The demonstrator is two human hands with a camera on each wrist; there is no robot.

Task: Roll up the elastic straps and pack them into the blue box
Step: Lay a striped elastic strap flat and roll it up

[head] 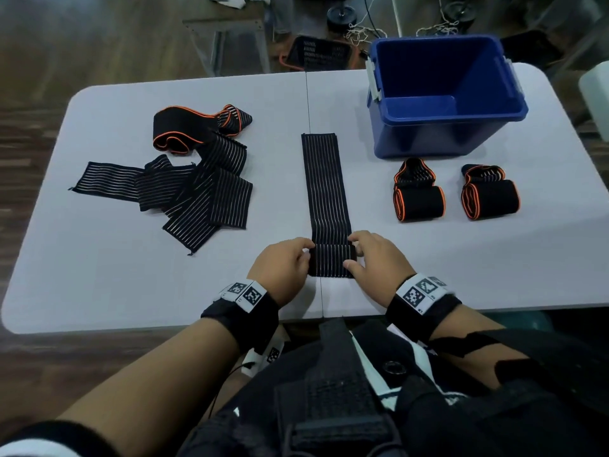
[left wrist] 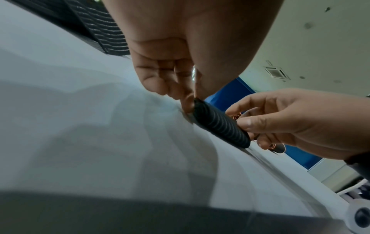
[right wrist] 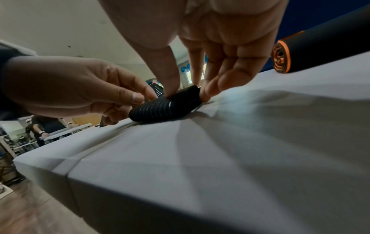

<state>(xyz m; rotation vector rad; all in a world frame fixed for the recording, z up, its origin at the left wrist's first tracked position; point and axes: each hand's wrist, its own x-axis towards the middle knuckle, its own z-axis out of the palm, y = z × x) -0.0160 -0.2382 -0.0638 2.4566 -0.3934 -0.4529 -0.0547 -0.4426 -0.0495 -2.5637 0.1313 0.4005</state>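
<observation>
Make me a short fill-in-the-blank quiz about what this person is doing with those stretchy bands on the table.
1. Both hands, the left hand and the right hand, pinch the ends of a black white-striped elastic strap, rolling it from the ____ end.
2. The number of finished orange-edged black rolls lying in front of the blue plastic box is ____.
3. The box holds ____ straps.
4. The tangled unrolled straps lie on the person's ____ side.

Missing words: near; two; no; left

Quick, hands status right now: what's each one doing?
Left hand: closed, grip pinching the left end of the rolled part of the striped strap.
Right hand: closed, grip pinching the right end of the same roll.
</observation>
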